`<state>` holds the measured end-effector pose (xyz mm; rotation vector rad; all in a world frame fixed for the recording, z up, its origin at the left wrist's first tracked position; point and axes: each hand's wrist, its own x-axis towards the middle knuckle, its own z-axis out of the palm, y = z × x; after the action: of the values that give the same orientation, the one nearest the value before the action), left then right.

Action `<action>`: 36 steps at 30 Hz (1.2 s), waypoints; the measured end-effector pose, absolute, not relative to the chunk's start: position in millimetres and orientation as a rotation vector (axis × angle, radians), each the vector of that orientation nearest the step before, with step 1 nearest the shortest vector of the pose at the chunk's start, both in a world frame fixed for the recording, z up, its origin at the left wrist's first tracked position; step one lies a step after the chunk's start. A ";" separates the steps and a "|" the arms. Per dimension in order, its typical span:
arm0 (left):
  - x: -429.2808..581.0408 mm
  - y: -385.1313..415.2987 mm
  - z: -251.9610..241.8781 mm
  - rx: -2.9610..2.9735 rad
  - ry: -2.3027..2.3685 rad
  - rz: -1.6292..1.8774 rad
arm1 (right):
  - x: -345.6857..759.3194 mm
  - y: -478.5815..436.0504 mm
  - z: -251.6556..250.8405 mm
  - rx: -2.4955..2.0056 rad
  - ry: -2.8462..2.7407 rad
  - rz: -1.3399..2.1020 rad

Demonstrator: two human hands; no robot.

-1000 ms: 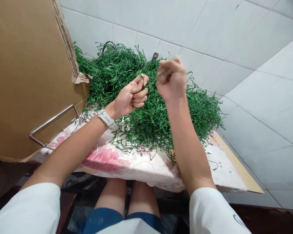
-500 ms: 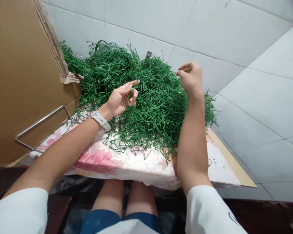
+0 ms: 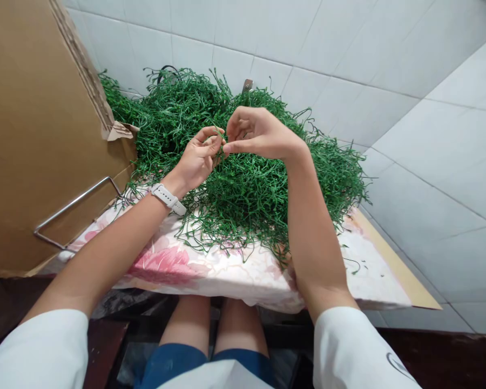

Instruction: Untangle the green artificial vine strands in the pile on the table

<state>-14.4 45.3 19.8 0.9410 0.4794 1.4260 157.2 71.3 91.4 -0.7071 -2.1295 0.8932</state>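
Note:
A large tangled heap of thin green plastic-looking stems (image 3: 251,194) lies across the table in front of me. My left hand (image 3: 200,156), with a white watch strap (image 3: 168,199) at the wrist, pinches a small green stem (image 3: 218,132) between thumb and fingers above the heap. From the right, my right hand (image 3: 259,132) meets it, palm turned inward, thumb and bent fingers closing at the same stem. The fingertips of both hands nearly touch. Whether the right fingers grip the stem itself is partly hidden.
A floral cloth (image 3: 166,265) covers the table. On the left stands a large cardboard box (image 3: 44,135), with a bent metal rod (image 3: 76,200) beside it. White wall tiles (image 3: 348,54) rise behind. Loose green bits lie at the right of the cloth.
My right hand has swung left and down from above the heap's right side to meet my left hand. The left fingers have closed into a pinch on a stem.

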 end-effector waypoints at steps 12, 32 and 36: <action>-16.2 54.2 21.7 0.857 0.575 1.572 | 142.1 83.1 74.8 -0.583 -2.098 1.044; -18.8 54.1 26.1 1.074 0.664 1.512 | 148.2 70.8 89.2 -0.662 -1.786 1.036; -19.2 49.8 27.7 1.145 0.636 1.460 | 149.3 75.7 86.7 -0.677 -1.787 1.028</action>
<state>-19.2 49.8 27.7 1.1451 0.6356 1.4596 149.3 75.7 86.7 -0.6768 -1.7873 1.0279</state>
